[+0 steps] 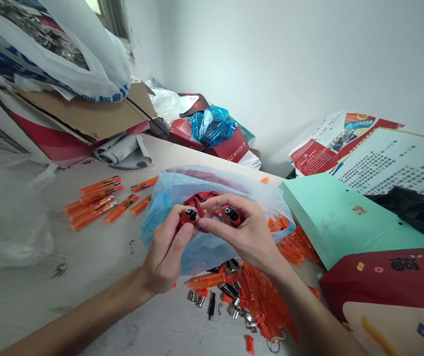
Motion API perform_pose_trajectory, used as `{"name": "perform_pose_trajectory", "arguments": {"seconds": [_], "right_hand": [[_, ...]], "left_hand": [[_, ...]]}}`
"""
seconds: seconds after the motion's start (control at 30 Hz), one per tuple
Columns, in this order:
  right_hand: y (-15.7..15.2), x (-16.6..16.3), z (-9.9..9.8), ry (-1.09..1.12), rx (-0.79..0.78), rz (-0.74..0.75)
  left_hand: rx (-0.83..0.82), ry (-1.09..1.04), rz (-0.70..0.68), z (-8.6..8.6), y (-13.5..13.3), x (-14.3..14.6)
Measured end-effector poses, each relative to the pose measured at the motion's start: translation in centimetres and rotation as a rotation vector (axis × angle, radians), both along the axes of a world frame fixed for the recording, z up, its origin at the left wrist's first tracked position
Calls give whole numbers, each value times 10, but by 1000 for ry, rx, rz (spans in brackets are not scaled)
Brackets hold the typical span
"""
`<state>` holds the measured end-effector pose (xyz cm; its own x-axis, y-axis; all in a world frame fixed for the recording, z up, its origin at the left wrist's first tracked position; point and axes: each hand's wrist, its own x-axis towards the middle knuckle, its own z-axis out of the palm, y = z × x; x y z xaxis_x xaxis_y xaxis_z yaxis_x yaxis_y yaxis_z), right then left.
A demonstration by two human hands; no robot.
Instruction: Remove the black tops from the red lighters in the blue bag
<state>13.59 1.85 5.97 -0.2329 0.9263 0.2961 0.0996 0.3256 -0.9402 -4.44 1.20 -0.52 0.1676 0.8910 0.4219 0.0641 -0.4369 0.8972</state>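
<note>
Above a pale blue plastic bag point(162, 198), my left hand point(170, 244) is closed on a red piece with a black top and a brass nozzle, which looks like a lighter body point(182, 221). My right hand point(247, 230) has a second such red lighter body point(233, 216) tucked in its curled fingers. Its thumb and forefinger tips meet beside the left piece; whatever they pinch there is too small to make out. More red pieces point(212, 195) lie in the open bag behind my fingers.
Orange translucent pieces point(267, 301) and small metal caps point(234, 310) are heaped below the bag. More orange pieces point(95, 200) lie to the left. A green folder point(330, 217) and a dark red box point(375, 277) stand right; cartons point(96, 113) and a full white bag point(104, 59) back left.
</note>
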Motion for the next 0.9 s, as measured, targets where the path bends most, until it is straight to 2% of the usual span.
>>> {"name": "perform_pose_trajectory", "arguments": {"seconds": [0.4,0.6,0.9], "right_hand": [[1,0,-5,-8,60,57],[1,0,-4,-11,66,55],[-2,-2,-2,73,21,52]], "left_hand": [[18,-41,10,2,-1,2],[45,-55,-29,2,-1,1],[105,-51,-70,-7,2,-1]]}}
